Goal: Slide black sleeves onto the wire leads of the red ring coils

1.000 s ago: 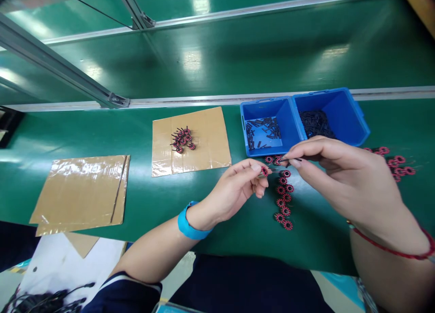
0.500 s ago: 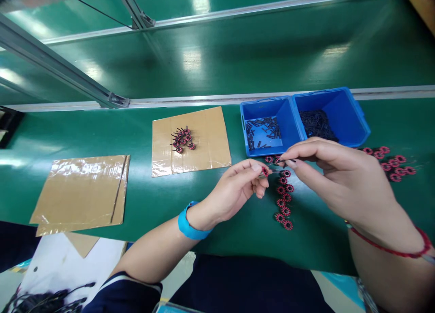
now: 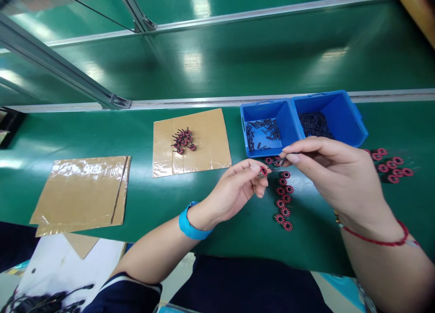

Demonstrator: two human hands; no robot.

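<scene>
Between thumb and forefinger, my left hand point(image 3: 234, 186) pinches a small red-and-black wire-wound coil point(image 3: 263, 171) whose thin wire leads point right. My right hand point(image 3: 340, 177), also closed in a pinch, grips a short black sleeve point(image 3: 284, 160) close to those leads. Whether a lead is inside the sleeve is too small to tell. Under and between the hands, a column of similar coils point(image 3: 284, 204) lies on the green table. Two blue bins stand behind: the left bin point(image 3: 286, 118) has scattered black sleeves, the right bin point(image 3: 346, 111) a denser heap of them.
More coils point(image 3: 394, 168) lie at the right, beyond my right hand. On a cardboard sheet point(image 3: 204, 127) rests a cluster of coils fitted with black sleeves point(image 3: 183, 140). Stacked cardboard point(image 3: 84, 190) lies at the left. A metal frame rail point(image 3: 204, 102) borders the table's back.
My right hand has shifted slightly left with the black sleeve, closer to the coil's leads. My left hand stays nearly still, holding the coil.
</scene>
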